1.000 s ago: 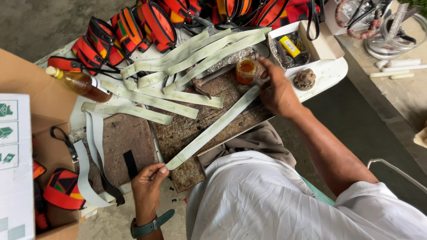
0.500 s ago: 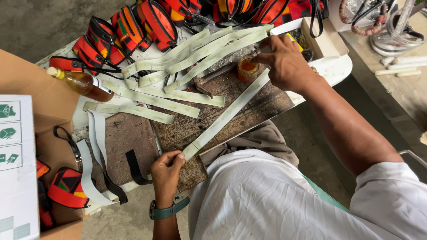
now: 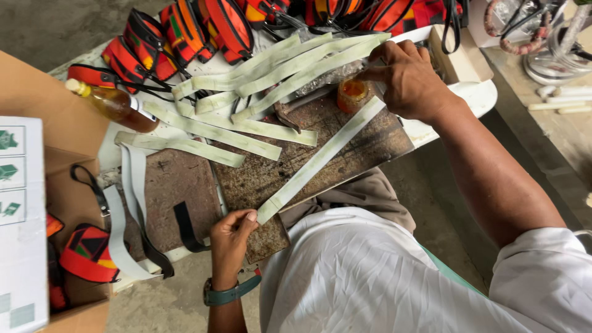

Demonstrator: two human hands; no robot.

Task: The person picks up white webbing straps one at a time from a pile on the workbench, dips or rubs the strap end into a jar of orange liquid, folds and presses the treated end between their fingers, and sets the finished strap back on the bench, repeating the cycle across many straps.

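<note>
Left hand (image 3: 231,237) pinches the near end of a long pale strip (image 3: 320,157), thumb and fingers closed on it at the near edge of the stained work board (image 3: 259,176). The strip runs diagonally across the board, from that corner up to the far side. Right hand (image 3: 410,77) sits at the strip's far end, fingers curled down over it; cannot tell if they actually grip it or just press, and anything held in the fingertips is hidden. A small jar of orange paste (image 3: 353,94) stands on the board's far edge, just beside the right hand's fingertips. A loose pile of pale strips (image 3: 259,80) fans out over the far-left part of the board, some overlapping. A bottle of amber liquid (image 3: 114,105) lies tilted left of the board, beyond the pile. Red-orange pouches with black trim (image 3: 185,31) line up beyond the board's far edge. Black straps (image 3: 185,225) and a pale band (image 3: 120,228) lie on a second dark slab left of the board. A cardboard box (image 3: 37,105) sits further left. The left wrist wears a teal watch (image 3: 231,293).
</note>
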